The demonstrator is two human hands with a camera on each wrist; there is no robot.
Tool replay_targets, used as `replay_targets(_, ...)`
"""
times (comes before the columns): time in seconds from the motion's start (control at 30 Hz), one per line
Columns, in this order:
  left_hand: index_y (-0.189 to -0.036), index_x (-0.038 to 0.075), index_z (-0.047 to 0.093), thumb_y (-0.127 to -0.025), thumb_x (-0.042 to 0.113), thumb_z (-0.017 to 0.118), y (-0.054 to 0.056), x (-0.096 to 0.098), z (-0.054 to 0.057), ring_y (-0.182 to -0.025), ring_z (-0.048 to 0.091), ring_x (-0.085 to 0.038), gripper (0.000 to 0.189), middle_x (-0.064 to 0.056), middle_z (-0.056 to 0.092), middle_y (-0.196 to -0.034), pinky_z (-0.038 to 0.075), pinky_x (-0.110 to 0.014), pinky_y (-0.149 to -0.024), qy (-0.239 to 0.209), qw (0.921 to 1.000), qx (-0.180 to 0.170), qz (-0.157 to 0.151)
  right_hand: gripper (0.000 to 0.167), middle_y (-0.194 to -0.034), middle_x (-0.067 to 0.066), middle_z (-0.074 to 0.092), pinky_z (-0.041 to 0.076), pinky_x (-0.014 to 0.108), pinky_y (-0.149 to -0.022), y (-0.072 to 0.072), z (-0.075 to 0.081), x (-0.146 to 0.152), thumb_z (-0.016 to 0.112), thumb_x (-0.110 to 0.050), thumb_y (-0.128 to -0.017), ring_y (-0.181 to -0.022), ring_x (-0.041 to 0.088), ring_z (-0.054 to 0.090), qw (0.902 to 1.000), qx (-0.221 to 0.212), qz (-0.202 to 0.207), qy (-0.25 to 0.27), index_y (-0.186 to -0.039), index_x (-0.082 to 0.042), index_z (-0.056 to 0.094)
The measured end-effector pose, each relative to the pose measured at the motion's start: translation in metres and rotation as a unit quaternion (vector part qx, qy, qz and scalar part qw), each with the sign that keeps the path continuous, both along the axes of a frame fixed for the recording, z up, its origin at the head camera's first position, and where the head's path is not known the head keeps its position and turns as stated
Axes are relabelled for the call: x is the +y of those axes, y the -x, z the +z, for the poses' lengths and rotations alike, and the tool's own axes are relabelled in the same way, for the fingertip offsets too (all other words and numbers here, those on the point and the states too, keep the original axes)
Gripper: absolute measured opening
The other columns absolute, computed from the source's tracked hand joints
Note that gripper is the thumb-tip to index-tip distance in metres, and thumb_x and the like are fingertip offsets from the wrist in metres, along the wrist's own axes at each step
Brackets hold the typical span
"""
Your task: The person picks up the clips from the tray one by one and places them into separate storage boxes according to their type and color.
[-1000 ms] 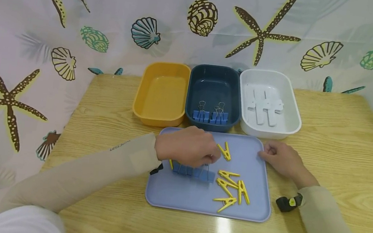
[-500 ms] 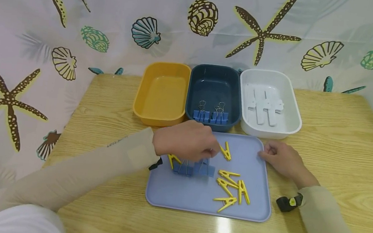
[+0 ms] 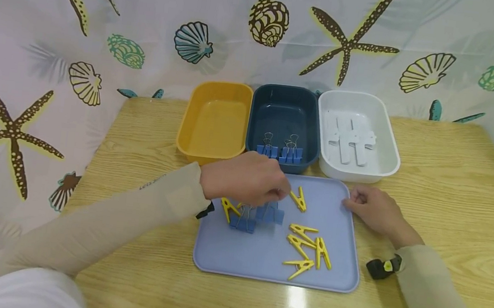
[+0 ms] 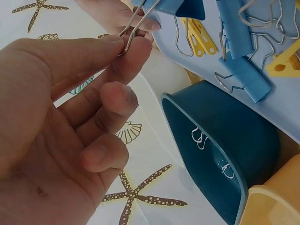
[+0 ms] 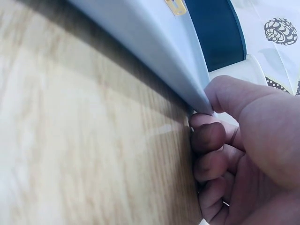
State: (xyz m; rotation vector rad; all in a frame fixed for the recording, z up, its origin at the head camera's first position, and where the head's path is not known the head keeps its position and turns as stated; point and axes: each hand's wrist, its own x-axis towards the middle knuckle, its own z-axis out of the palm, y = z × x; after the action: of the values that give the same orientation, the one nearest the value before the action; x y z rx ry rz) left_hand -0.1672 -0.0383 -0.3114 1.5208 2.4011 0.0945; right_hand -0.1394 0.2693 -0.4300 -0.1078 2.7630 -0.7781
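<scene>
Left hand: the fingers of the left hand point(image 3: 246, 178) are clamped, thumb and forefinger together on a wire handle; the other three are loosely bent and apart from it.
Held clip: a blue binder clip point(image 3: 270, 213) hangs below that pinch, over the tray point(image 3: 240, 261).
Right hand: the right hand point(image 3: 372, 210) grips the tray's right rim near its far corner, thumb above and forefinger below, the remaining fingers curled beside the edge.
Clips on the tray: another blue clip point(image 3: 242, 224) lies just beside the held one, its wire handles up; the left wrist view shows at least two blue bodies there.
Clothespins: one yellow clothespin point(image 3: 299, 202) lies near the left fingertips; four more point(image 3: 322, 254) gather loosely towards the tray's right side, and another point(image 3: 228, 210) shows left of the clips.
Boxes: beyond the tray, side by side, stand a yellow box point(image 3: 216, 125), a dark blue box point(image 3: 283, 120) with blue clips point(image 3: 291, 154) at its near end, and a white box point(image 3: 382, 153) with flat white pieces point(image 3: 352, 140), kind unclear.
Worktop: light wood-grained worktop point(image 3: 138, 283) under everything.
Backdrop: pale cloth point(image 3: 236, 2) printed with starfish and shells.
Arms: beige sleeves point(image 3: 131, 222), a black device point(image 3: 381, 268) at the right wrist.
</scene>
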Motion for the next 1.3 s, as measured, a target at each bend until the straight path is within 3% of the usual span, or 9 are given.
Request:
replay_targets(0.3, -0.09, 0.018, 0.069, -0.096, 0.02, 0.057, 0.002, 0.0, 0.006, -0.065, 0.052, -0.01, 0.014, 0.006, 0.059, -0.074, 0.034, -0.019, -0.054, 0.007, 0.9998, 0.015, 0.009, 0.028, -0.064, -0.001, 0.05, 0.034, 0.029, -0.063, 0.002, -0.001, 0.002, 0.062, -0.032, -0.092, -0.066, 0.016, 0.046, 1.0, -0.001, 0.001, -0.001, -0.074, -0.012, 0.055)
replay_targets(0.73, -0.079, 0.018, 0.064, -0.095, 0.017, 0.057, 0.006, -0.002, 0.009, -0.06, 0.047, -0.011, 0.018, 0.006, 0.048, -0.065, 0.03, -0.022, -0.053, -0.005, 0.9997, 0.023, 0.009, 0.027, -0.066, 0.0, 0.051, 0.034, 0.029, -0.063, 0.002, -0.001, 0.002, 0.062, -0.032, -0.091, -0.067, 0.016, 0.047, 1.0, 0.005, 0.0, -0.001, -0.074, -0.012, 0.055)
replay_targets(1.3, -0.092, 0.016, 0.07, -0.097, 0.019, 0.057, 0.011, -0.004, 0.016, -0.066, 0.052, -0.013, 0.015, 0.003, 0.058, -0.074, 0.036, -0.022, -0.057, 0.007, 0.9993, 0.034, 0.014, 0.026, -0.065, -0.001, 0.05, 0.034, 0.029, -0.063, 0.0, -0.001, 0.0, 0.062, -0.029, -0.091, -0.066, 0.016, 0.046, 0.9999, 0.01, 0.003, 0.0, -0.074, -0.012, 0.055)
